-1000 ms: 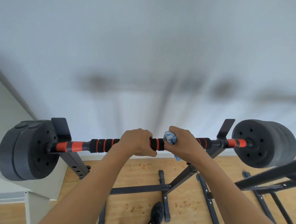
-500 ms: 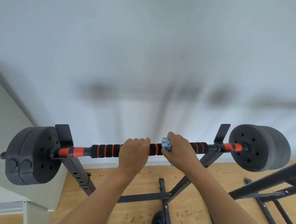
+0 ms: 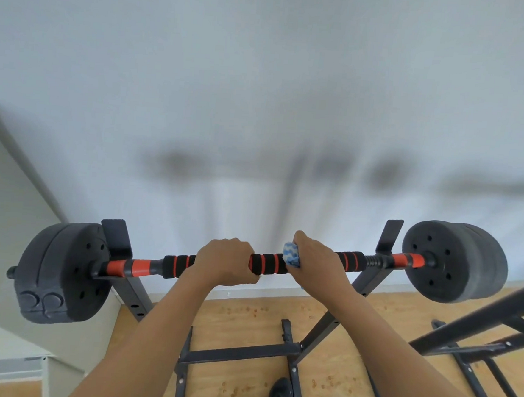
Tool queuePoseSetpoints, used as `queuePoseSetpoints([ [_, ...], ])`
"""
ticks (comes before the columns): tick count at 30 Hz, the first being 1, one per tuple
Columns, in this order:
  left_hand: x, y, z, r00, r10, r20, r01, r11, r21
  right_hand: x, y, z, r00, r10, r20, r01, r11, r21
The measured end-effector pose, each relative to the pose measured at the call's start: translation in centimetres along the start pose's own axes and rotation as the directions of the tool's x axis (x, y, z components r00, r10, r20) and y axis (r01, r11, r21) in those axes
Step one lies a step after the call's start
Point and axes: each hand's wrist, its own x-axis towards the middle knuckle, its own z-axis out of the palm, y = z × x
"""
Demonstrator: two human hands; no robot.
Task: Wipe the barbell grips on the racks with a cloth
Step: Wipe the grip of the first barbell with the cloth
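A barbell [image 3: 144,267] with a black foam grip [image 3: 268,263] banded in orange is laid across the two uprights of a black rack [image 3: 130,291], tilted slightly so that its right end is seen higher, with dark round plates [image 3: 453,261] carried on both ends. A blue-and-white patterned cloth [image 3: 291,255] is bunched around the grip just right of centre, only a small crumpled part of it being seen.
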Motion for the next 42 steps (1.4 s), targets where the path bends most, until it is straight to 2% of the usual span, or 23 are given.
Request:
queuePoseSetpoints([
  [7, -1.2, 0.9, 1.5, 0.967, -0.035, -0.251, 0.072, 0.987, 0.140, 1.3, 0.2, -1.0, 0.994, -0.016, 0.110, 0.013, 1.000, 0.024],
  [11, -1.6, 1.2, 2.9, 0.906, -0.014, -0.424, 0.101, 0.978, 0.185, 1.7, 0.3, -1.0, 0.989, 0.006, 0.148, -0.015, 0.998, 0.059],
  [13, -1.4, 1.2, 2.6, 0.927, -0.003, -0.374, 0.072, 0.982, 0.172, 1.7, 0.5, -1.1, 0.986, 0.015, 0.164, -0.030, 0.996, 0.087],
  [16, -0.6, 0.7, 0.3, 0.995, 0.015, -0.099, -0.010, 0.999, 0.052, 1.6, 0.6, -1.6, 0.978, 0.022, 0.207, -0.046, 0.993, 0.110],
  [19, 0.2, 0.3, -1.6, 0.991, -0.024, 0.129, 0.036, 0.996, -0.086, 1.9, 0.6, -1.9, 0.969, 0.013, 0.245, -0.037, 0.995, 0.093],
  [22, 0.4, 0.5, -1.1, 0.978, -0.065, 0.196, 0.095, 0.984, -0.150, 2.2, 0.6, -1.9, 0.966, 0.006, 0.258, -0.027, 0.997, 0.077],
  [27, -0.5, 1.1, 0.3, 0.992, -0.039, -0.124, 0.046, 0.997, 0.055, 2.2, 0.4, -1.6, 0.974, 0.010, 0.227, -0.025, 0.998, 0.061],
  [32, -1.4, 1.8, 3.0, 0.913, 0.026, -0.408, 0.045, 0.986, 0.163, 2.4, 0.3, -1.2, 0.982, 0.004, 0.190, -0.009, 1.000, 0.025],
  [34, -1.5, 1.9, 3.5, 0.886, 0.028, -0.462, 0.052, 0.986, 0.159, 2.5, 0.4, -1.3, 0.979, 0.002, 0.202, -0.006, 1.000, 0.020],
  [36, -1.3, 2.0, 3.2, 0.912, -0.010, -0.410, 0.070, 0.989, 0.132, 2.5, 0.5, -1.4, 0.976, -0.004, 0.218, -0.003, 0.999, 0.032],
  [39, -0.8, 1.8, 1.2, 0.986, -0.050, -0.158, 0.060, 0.996, 0.062, 2.4, 0.7, -1.5, 0.968, -0.020, 0.249, 0.006, 0.998, 0.056],
  [42, 0.4, 2.0, -0.9, 0.990, -0.079, 0.117, 0.075, 0.996, 0.043, 2.8, 0.7, -1.8, 0.959, -0.016, 0.283, -0.006, 0.997, 0.074],
])
